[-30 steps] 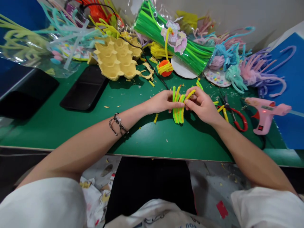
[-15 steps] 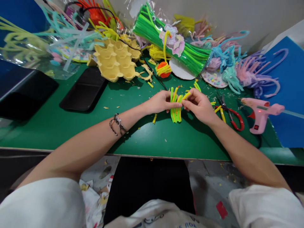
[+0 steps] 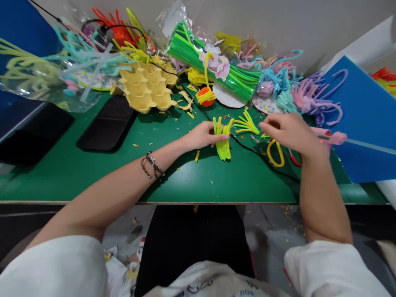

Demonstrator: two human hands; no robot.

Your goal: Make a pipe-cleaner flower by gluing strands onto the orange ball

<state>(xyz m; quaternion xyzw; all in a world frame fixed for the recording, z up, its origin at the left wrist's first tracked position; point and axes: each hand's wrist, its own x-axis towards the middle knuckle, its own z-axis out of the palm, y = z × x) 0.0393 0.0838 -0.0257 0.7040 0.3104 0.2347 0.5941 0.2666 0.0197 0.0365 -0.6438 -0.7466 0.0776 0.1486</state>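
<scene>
Pinched in my left hand [image 3: 206, 135] is a bundle of green and yellow pipe cleaner strips [image 3: 223, 148], upright and slightly fanned at the top. My right hand [image 3: 286, 131] is apart from it, over the table to the right, with curled fingers; whatever is between them is too small to make out. Close to its fingertips, a second green and yellow fanned bunch [image 3: 247, 123] lies on the table. A bent yellow loop [image 3: 275, 153] is just below my right hand. Behind that hand, the pink glue gun [image 3: 335, 137] and the red-handled scissors [image 3: 295, 158] are partly hidden.
On the green table [image 3: 185, 181], a black phone-like tray [image 3: 107, 123] lies left of a yellow egg carton [image 3: 147, 88]. Bagged green pipe cleaners [image 3: 213, 62] and an orange ball wrapped in yellow [image 3: 206, 97] are behind my hands. A black cable [image 3: 256, 154] crosses rightward.
My right hand has left the bundle and moved right, over the scissors and glue gun. The second fanned bunch now shows fully. My left hand still holds its bundle. The view has shifted.
</scene>
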